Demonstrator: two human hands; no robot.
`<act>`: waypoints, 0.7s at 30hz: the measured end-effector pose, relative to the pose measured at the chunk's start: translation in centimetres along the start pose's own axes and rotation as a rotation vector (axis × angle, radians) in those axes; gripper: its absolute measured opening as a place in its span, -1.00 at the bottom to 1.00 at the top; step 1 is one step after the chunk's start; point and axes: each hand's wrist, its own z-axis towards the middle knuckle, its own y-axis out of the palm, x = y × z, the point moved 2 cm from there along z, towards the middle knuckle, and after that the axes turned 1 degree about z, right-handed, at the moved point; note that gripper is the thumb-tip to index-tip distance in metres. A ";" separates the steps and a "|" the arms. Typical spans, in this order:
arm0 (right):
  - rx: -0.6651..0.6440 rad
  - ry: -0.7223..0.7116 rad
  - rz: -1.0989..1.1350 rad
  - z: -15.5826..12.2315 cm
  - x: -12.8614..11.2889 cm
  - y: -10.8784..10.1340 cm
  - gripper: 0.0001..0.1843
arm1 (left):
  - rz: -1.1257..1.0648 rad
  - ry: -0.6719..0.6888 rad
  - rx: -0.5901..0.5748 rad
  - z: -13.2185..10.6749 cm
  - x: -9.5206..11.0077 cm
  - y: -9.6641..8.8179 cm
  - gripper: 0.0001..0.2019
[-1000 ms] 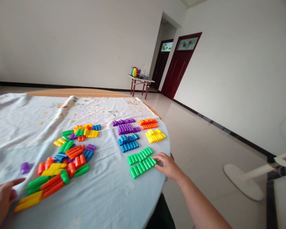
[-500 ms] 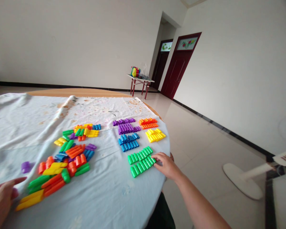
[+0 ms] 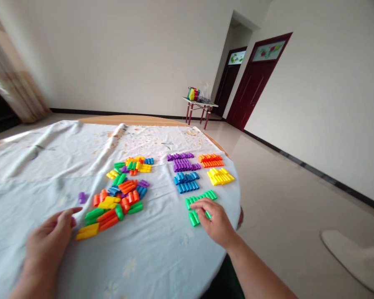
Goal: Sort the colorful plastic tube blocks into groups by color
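On the round table's pale cloth (image 3: 149, 253), my right hand (image 3: 213, 220) lies over two rows of green plastic blocks (image 3: 202, 196), fingers spread on them and covering part of the nearer row. Beyond them lie sorted rows of blue blocks (image 3: 186, 182), purple blocks (image 3: 183, 162), orange blocks (image 3: 210, 160) and yellow blocks (image 3: 220, 176). My left hand (image 3: 50, 243) rests flat on the cloth, fingers open, its fingertips beside a yellow block (image 3: 86, 231) at the near end of a mixed heap of coloured blocks (image 3: 118, 195).
A lone purple block (image 3: 81, 197) lies left of the heap. The table edge (image 3: 237, 207) curves close to my right hand. A small red-legged side table (image 3: 200, 109) with bags stands by two dark red doors (image 3: 252, 83). A white fan base (image 3: 355, 259) sits on the floor at right.
The view has swung left and slightly down. My right hand has slid left, onto the green rows. More of my left hand shows, lying flat by the heap.
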 end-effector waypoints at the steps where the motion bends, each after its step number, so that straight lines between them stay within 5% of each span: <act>1: -0.042 -0.006 0.041 0.2 -0.9 1.5 -0.70 | -0.038 -0.037 -0.006 0.0 0.0 -0.2 -0.55; 9: -0.277 -0.058 0.218 1.9 -4.7 11.5 -0.68 | -0.125 -0.029 -0.055 0.1 0.1 -0.4 -0.56; 16: -0.149 -0.098 0.062 5.3 -2.7 15.0 -0.65 | -0.157 -0.012 -0.058 0.1 -0.1 -0.5 -0.56; 21: -0.113 -0.117 0.016 5.4 -1.6 16.3 -0.60 | -0.176 -0.014 -0.046 0.1 -0.1 -0.3 -0.52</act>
